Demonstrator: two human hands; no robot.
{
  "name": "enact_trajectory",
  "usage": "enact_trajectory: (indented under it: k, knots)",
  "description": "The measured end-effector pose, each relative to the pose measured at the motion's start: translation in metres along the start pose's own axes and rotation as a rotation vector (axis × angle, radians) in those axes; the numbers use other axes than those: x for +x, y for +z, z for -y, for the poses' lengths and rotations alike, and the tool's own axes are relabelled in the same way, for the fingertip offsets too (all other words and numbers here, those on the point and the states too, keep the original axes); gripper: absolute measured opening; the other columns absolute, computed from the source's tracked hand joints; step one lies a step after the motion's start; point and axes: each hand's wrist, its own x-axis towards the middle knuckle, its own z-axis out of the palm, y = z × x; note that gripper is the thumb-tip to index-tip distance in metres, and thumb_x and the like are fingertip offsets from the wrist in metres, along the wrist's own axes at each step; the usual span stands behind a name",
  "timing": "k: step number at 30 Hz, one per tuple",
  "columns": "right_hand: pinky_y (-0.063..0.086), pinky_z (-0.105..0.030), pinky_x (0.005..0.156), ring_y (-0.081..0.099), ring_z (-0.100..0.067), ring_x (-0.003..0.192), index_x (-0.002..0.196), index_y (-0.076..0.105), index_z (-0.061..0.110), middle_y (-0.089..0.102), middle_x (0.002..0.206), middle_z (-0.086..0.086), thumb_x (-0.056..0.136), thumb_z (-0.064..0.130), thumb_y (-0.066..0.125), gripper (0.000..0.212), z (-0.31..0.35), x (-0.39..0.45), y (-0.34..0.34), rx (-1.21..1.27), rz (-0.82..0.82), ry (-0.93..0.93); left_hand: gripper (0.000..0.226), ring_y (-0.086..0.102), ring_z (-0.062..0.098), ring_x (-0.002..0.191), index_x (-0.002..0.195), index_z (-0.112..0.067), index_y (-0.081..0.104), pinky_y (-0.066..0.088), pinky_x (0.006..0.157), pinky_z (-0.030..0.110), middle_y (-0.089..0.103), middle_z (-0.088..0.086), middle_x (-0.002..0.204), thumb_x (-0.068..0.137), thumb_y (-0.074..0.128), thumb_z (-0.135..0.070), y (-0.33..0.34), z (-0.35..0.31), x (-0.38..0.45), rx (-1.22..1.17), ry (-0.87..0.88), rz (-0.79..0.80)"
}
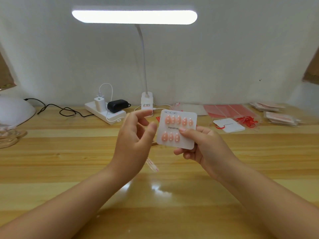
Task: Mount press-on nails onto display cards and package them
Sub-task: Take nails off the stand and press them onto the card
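Wooden surface (pixel 69 152) running wide, left to right, under a lit desk lamp (pixel 134 16) at the far wall; power strip (pixel 105 111) far left of centre, stacks of red-and-clear bags (pixel 229 110) and a spare white card (pixel 230 125) far right

Right hand (pixel 198 147) pinching the display card (pixel 177 129) at its right edge, thumb on the printed face, fingers behind, held up off the surface near centre. Left hand (pixel 136 135) just left of the card, fingers loosely curled and relaxed, gripping nothing that can be made out; whether a fingertip touches the card edge, cannot tell. Clear strip with red print (pixel 152 165) lying on the surface below the left hand

Card nearly upright, face toward the camera, tilted slightly clockwise, near-square, so no marked long axis. Pink nails (pixel 178 120): five in the upper row, three in the lower, each with its long axis running up the card; two lower places bare on the right

Risks, as judged: a one-edge pinch letting the card twist or slip; the thumb on the face nudging a nail loose; a crooked or weakly stuck nail if pressed against an unsupported card
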Motion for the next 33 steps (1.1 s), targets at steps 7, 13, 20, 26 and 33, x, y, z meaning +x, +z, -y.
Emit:
enact_trajectory:
  k: [7,13,20,26,33]
  knots:
    - [0.047,-0.021,0.047,0.064,-0.018,0.057,0.098,0.065,0.005,0.071,0.075,-0.008,0.089,0.015,0.063,0.013,-0.012,0.008,-0.008,-0.026,0.018,0.07,0.013,0.052,-0.007,0.051,0.081,-0.022,0.069,0.043,0.049,0.011,0.062,-0.018,0.056,0.09,0.061,-0.023,0.014,0.011,-0.013,-0.143,-0.379,0.162]
    - [0.048,-0.019,0.048,0.068,-0.016,0.06,0.099,0.067,0.004,0.074,0.085,-0.015,0.089,0.016,0.063,0.016,-0.022,0.01,-0.012,-0.074,0.125,0.134,0.014,0.051,-0.004,0.048,0.078,-0.021,0.07,0.042,0.049,0.012,0.061,-0.016,0.053,0.089,0.062,-0.02,0.016,0.019,-0.015,-0.123,-0.402,0.146]
    - [0.048,-0.018,0.049,0.07,-0.013,0.063,0.1,0.068,0.009,0.075,0.083,-0.012,0.09,0.017,0.064,0.014,-0.03,0.011,-0.012,-0.143,0.107,0.094,0.013,0.053,0.0,0.046,0.079,-0.019,0.071,0.045,0.045,0.018,0.059,-0.012,0.051,0.089,0.063,-0.021,0.017,0.022,-0.018,-0.142,-0.44,0.148]
    - [0.049,-0.018,0.048,0.068,-0.014,0.059,0.097,0.067,0.007,0.074,0.078,-0.012,0.088,0.015,0.066,0.012,-0.032,0.011,-0.01,-0.097,0.048,0.077,0.014,0.053,0.001,0.05,0.079,-0.013,0.07,0.048,0.051,0.021,0.058,-0.012,0.051,0.089,0.063,-0.019,0.017,0.021,-0.018,-0.16,-0.438,0.163]
    - [0.052,-0.026,0.05,0.069,-0.024,0.063,0.096,0.067,0.003,0.072,0.08,-0.018,0.092,0.019,0.056,0.02,-0.03,0.011,-0.01,0.002,0.079,0.086,0.014,0.053,-0.004,0.051,0.082,-0.015,0.071,0.043,0.049,0.011,0.062,-0.013,0.054,0.09,0.061,-0.02,0.018,0.021,-0.02,-0.181,-0.423,0.148]
